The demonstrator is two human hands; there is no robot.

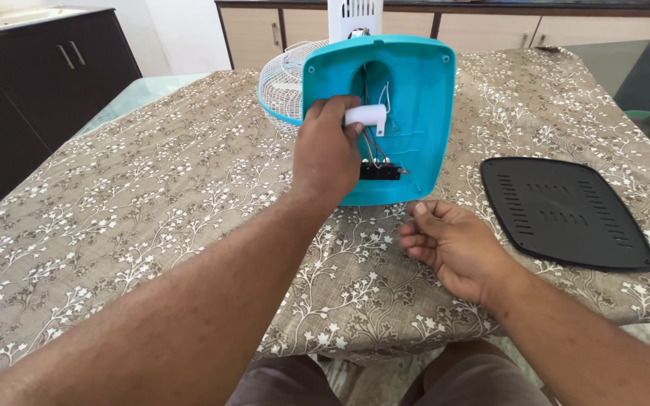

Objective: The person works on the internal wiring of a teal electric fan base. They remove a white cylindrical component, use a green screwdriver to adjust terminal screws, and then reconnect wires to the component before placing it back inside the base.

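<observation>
Covering most of the room's middle, the table [152,195] wears a brown cloth with a white twig print, and everything sits toward its far and right edges. The fan [287,83] lies tipped over near the far edge, its white wire cage pointing away and its turquoise base [415,113] turned up so the hollow underside faces the person. That base is the 1 container here: inside it I can see a white tube-shaped part [366,115], thin red and white wires [374,143] running down, and a black switch block [380,172] close to the lower rim. The black vented cover plate [566,210] lies flat by the right edge, well apart from the base, so the base is open.

The left hand [325,154] reaches into the hollow with fingers closed around the end of the white part. The right hand [449,244] rests just below the base's lower rim, near the front edge, fingers loosely curled with nothing visible in them; whether a small piece hides in the palm I cannot tell.

To my eye the work is inside the opened base, at the wiring. Handling that white part looks to need a gentle pull, since the wires are thin and short, and a steadying hand on the base.
</observation>
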